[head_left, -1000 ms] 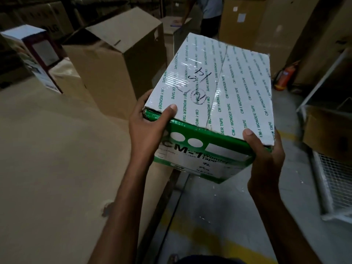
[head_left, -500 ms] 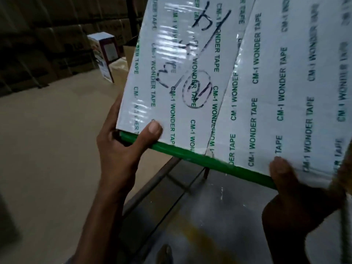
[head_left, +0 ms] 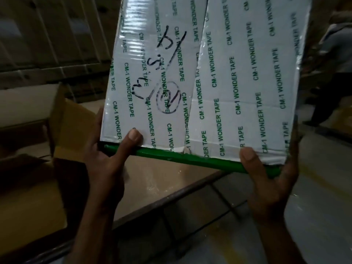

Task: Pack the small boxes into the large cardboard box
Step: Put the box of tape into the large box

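Taped box (head_left: 228,73) has risen over the tan table (head_left: 162,180) (stacked cartons (head_left: 47,35) behind).

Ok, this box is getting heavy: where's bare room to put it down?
Bare tan tabletop shows under the taped box, between the left hand and the table's edge. Left of that hand is crowded by the open cardboard box.
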`<state>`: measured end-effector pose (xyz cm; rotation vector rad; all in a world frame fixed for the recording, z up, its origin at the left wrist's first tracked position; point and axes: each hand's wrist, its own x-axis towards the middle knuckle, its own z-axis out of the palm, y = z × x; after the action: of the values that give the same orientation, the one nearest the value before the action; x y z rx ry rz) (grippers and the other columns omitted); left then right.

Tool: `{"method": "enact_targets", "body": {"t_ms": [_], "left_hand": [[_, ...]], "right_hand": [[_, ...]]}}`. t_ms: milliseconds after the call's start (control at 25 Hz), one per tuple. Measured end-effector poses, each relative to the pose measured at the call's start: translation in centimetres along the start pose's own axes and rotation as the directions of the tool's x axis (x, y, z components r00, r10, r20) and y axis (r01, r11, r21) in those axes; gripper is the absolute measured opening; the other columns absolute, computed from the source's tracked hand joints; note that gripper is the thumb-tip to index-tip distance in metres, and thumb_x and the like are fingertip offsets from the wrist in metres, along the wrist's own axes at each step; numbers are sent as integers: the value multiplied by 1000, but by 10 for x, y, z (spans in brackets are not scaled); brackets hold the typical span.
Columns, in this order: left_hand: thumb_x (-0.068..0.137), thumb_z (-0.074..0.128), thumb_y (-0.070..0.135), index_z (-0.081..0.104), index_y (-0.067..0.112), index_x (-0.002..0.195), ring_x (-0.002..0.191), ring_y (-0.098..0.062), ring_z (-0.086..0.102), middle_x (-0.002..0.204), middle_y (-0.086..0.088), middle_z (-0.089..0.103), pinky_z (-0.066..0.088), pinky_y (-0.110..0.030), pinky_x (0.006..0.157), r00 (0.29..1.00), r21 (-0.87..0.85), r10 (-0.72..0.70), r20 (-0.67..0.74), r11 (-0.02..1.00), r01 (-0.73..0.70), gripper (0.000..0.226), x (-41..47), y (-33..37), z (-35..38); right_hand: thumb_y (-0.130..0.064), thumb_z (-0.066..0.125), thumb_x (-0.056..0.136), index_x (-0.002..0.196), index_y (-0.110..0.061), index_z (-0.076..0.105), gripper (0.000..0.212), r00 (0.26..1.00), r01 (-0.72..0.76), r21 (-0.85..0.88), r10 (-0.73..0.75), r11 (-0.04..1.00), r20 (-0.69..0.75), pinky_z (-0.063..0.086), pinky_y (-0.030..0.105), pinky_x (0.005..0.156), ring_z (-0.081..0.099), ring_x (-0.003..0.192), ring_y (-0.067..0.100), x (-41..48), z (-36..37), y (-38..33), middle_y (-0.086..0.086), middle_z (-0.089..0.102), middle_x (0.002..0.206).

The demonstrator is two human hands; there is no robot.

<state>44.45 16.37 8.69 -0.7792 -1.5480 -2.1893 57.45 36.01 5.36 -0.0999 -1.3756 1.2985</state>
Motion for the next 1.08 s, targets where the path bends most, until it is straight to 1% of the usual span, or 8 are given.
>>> {"method": "enact_targets", "body": {"t_ms": [80, 240, 400, 560, 680, 840, 1000, 1080], "left_hand": [[87, 68, 2, 50, 0, 143, 115, -22, 68, 126, -7, 70, 58, -25, 85, 999, 33, 6, -52, 999, -5, 59, 10, 9, -40], [86, 72, 4, 50, 6, 145, 118, -22, 67, 129, -5, 69, 58, -31, 89, 992, 68, 39, -121, 997, -30, 63, 30, 30, -113], [89, 70, 5, 50, 8, 144, 122, -25, 64, 133, -7, 66, 57, -45, 96, 989, 121, 91, -120, 990, -77, 58, 58, 49, -191], [93, 73, 14, 47, 8, 148, 124, -35, 61, 136, -16, 61, 56, -48, 96, 980, 168, 166, -105, 975, -147, 61, 105, 62, -248], [93, 72, 15, 45, 7, 149, 121, -40, 61, 135, -20, 61, 57, -39, 90, 968, 156, 219, -122, 967, -199, 62, 139, 75, -278], [94, 71, 13, 46, 7, 149, 113, -34, 66, 130, -20, 64, 57, -35, 87, 941, 174, 295, -166, 948, -267, 61, 179, 92, -306], [93, 73, 14, 47, 3, 147, 112, -32, 64, 130, -26, 62, 56, -36, 89, 902, 220, 373, -219, 919, -327, 61, 210, 110, -333], [94, 71, 14, 46, 4, 147, 114, -31, 64, 128, -21, 64, 57, -41, 91, 875, 283, 424, -232, 890, -357, 60, 220, 120, -348]], "right_hand": [[-8, 69, 89, 149, -21, 40, 68, 996, 11, 45, -15, 999, 93, 50, 18, 100, 59, 128, 1, -5, 39, 3, -27, 62, 136], [-5, 67, 90, 153, -1, 39, 70, 985, 25, 135, -47, 991, 166, 50, 22, 101, 60, 128, 8, -29, 111, 1, -16, 64, 138], [-3, 64, 91, 152, -9, 39, 66, 973, 10, 197, -55, 980, 225, 51, 22, 101, 59, 128, 4, -56, 192, -18, -22, 64, 135], [-7, 69, 94, 155, -9, 39, 68, 967, 49, 239, -106, 970, 233, 44, 53, 113, 52, 139, 18, -59, 260, -22, -4, 57, 149], [-18, 72, 94, 154, -16, 42, 67, 962, 77, 257, -139, 963, 235, 40, 59, 114, 48, 143, 23, -51, 311, -27, 3, 52, 153], [-35, 75, 94, 152, -30, 44, 66, 958, 96, 298, -169, 950, 231, 37, 58, 117, 43, 146, 21, -36, 375, -31, -1, 49, 156], [-31, 74, 95, 145, -38, 43, 60, 939, 128, 363, -231, 923, 256, 32, 41, 123, 39, 144, 1, -27, 433, -38, -24, 47, 153], [-41, 74, 93, 152, -22, 43, 69, 931, 86, 393, -214, 915, 295, 31, 48, 123, 39, 148, 14, -20, 464, -35, -4, 45, 159]]}}
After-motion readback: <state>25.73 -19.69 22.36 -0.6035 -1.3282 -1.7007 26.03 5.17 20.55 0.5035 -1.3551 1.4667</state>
